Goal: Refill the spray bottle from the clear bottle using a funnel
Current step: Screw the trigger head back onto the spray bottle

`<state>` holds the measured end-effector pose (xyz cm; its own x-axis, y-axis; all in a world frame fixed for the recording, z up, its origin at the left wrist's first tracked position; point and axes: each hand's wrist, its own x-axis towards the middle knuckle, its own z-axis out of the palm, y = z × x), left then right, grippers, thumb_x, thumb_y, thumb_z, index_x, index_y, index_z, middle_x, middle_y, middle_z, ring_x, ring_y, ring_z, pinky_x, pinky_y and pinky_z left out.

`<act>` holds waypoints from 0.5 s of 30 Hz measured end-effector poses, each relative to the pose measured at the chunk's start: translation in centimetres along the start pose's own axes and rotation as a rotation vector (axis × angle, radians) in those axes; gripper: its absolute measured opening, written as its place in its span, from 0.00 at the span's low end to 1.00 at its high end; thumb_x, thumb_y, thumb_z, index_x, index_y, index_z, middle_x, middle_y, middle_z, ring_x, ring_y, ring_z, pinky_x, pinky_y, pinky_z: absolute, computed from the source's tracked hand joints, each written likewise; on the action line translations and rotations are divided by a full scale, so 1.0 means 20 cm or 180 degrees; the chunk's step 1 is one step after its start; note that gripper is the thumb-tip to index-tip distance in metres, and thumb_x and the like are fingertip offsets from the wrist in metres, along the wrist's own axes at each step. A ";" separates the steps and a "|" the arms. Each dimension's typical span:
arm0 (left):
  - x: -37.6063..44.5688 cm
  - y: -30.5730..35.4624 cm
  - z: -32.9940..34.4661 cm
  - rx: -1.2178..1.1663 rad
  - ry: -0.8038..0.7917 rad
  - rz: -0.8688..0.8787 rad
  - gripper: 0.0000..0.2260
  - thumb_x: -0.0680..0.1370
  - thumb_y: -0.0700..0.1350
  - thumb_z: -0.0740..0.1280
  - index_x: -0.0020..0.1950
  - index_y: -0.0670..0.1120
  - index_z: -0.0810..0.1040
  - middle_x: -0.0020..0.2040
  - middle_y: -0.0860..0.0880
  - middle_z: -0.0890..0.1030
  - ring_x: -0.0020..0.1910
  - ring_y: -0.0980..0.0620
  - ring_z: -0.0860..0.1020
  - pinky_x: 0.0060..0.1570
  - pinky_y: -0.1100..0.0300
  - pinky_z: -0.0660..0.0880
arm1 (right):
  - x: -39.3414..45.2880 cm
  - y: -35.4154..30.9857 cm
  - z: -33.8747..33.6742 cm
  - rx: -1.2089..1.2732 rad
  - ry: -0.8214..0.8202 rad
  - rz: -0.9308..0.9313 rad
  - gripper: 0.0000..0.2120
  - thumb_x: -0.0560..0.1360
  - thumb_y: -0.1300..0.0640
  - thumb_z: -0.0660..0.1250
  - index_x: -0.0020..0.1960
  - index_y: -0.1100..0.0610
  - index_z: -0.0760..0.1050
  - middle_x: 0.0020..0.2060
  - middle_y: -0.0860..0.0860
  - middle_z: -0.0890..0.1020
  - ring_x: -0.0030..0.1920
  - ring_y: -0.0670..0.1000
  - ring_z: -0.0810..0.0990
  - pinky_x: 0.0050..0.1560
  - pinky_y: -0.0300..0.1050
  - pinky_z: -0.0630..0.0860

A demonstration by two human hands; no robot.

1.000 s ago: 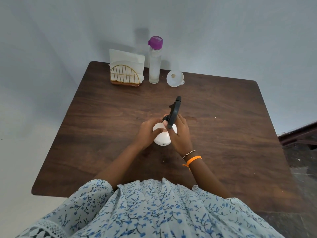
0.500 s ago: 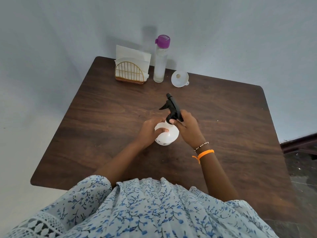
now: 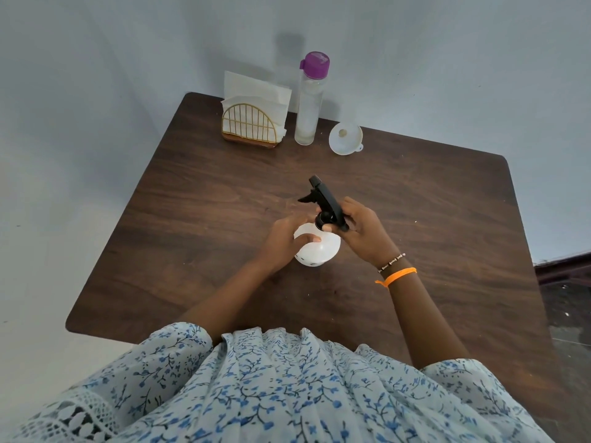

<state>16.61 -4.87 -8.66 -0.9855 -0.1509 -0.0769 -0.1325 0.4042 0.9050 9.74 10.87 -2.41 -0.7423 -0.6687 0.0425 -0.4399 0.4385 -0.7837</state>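
Spray bottle point(image 3: 319, 251): round white plastic body

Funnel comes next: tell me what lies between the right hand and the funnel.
Nothing visible. Bare table runs from the right hand, which grips the spray head, to the funnel; the clear bottle stands to its left.

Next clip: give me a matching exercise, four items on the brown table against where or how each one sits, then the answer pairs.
1. white round spray bottle
2. clear bottle with purple cap
3. white plastic funnel
4. gold wire napkin holder

A. far edge, leftmost
B. far edge, rightmost
C. held in both hands
D. upright between the other two

Pairs: 1-C, 2-D, 3-B, 4-A
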 end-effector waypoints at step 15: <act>-0.03 0.03 0.01 0.0145 0.0173 0.0160 0.15 0.73 0.38 0.69 0.59 0.43 0.78 0.57 0.46 0.81 0.54 0.50 0.77 0.48 0.65 0.68 | -0.02 -0.07 0.24 0.0384 0.1680 0.0548 0.15 0.62 0.56 0.78 0.38 0.60 0.73 0.36 0.50 0.75 0.37 0.47 0.72 0.38 0.33 0.70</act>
<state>17.19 -4.43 -8.19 -0.9841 -0.1775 -0.0079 -0.0888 0.4530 0.8871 13.08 7.71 -4.26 -0.9639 -0.1894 0.1874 -0.2523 0.4222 -0.8707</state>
